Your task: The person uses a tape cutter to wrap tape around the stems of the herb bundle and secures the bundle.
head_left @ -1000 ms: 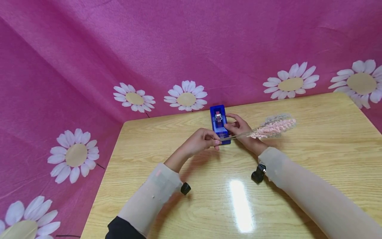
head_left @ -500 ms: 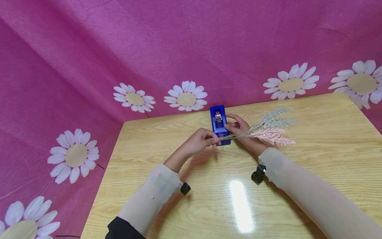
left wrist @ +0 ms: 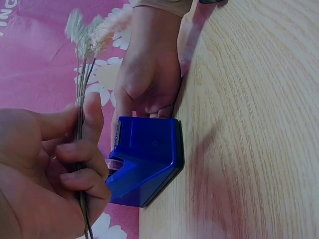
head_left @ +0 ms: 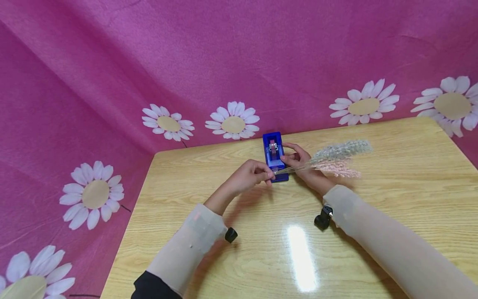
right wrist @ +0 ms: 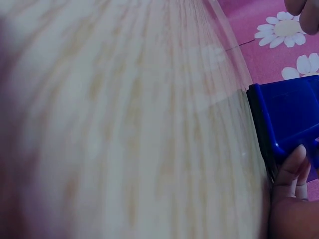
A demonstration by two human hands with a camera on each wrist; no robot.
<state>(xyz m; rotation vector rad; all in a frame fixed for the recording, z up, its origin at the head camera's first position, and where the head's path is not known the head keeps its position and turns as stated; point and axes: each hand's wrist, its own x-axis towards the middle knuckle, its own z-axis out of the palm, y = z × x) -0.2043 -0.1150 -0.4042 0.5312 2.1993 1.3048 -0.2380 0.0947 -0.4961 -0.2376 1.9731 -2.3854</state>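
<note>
My left hand (head_left: 251,176) pinches a bunch of thin flower stems (left wrist: 79,129) between thumb and forefinger, its other fingers curled around them lower down. Fluffy grey-green dried flower heads (head_left: 341,150) and pale pink ones (head_left: 336,167) point to the right, over my right forearm. Under the stems a blue tape dispenser (head_left: 266,139) stands on the table, with a tape roll (head_left: 274,148) inside. Its serrated cutter (left wrist: 118,132) lies close to the stems. My right hand (head_left: 304,164) holds the dispenser's right side, thumb (right wrist: 291,167) against the blue wall.
The wooden table (head_left: 194,174) ends just behind the dispenser, against a pink cloth (head_left: 261,62) printed with white daisies. A bright light reflection (head_left: 301,257) shows on the tabletop in front.
The flower bunch has turned about its stems in my left fingers: the pink heads have swung below and the grey-green ones above. My right hand stays at the dispenser, which has not moved.
</note>
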